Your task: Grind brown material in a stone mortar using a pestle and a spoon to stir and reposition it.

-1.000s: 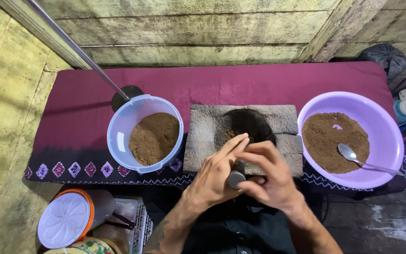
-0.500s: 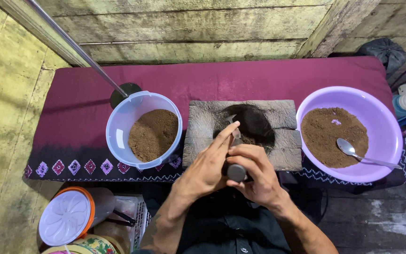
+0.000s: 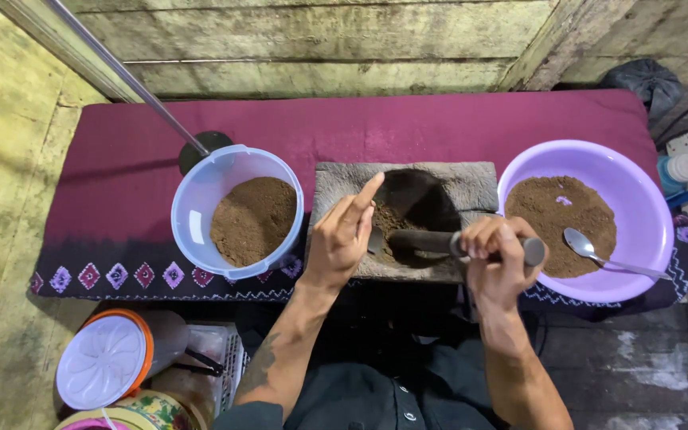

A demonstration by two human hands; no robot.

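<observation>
Both hands have come apart since half a second ago: then they were pressed together around a dark round thing just below the stone, and now each does its own work. The right hand [image 3: 497, 259] is closed in a full fist around a grey stone pestle [image 3: 447, 242], which lies almost flat; its thick end sticks out on the outer side of the fist, and its other end reaches into the dark hollow of the grey stone mortar [image 3: 408, 215]. The left hand [image 3: 344, 237] holds nothing. Its fingers are straight and close together, and the edge of the palm stands at the rim of the hollow, just beside the pestle's working end, near some brown powder inside. I judge that the grinding stroke is now set up, with the left hand guarding the powder.

Just beyond the fist, on the outer side, stands a purple basin [image 3: 646, 239] with brown powder and a metal spoon [image 3: 611, 256]. On the far side of the left hand is a pale blue tub [image 3: 193, 231] with finer brown powder, and a metal rod [image 3: 129, 84] leans behind it. All stand on a maroon cloth [image 3: 439, 127]. Below the tub, well apart from the hands, lies a white lid with an orange rim [image 3: 105, 360].
</observation>
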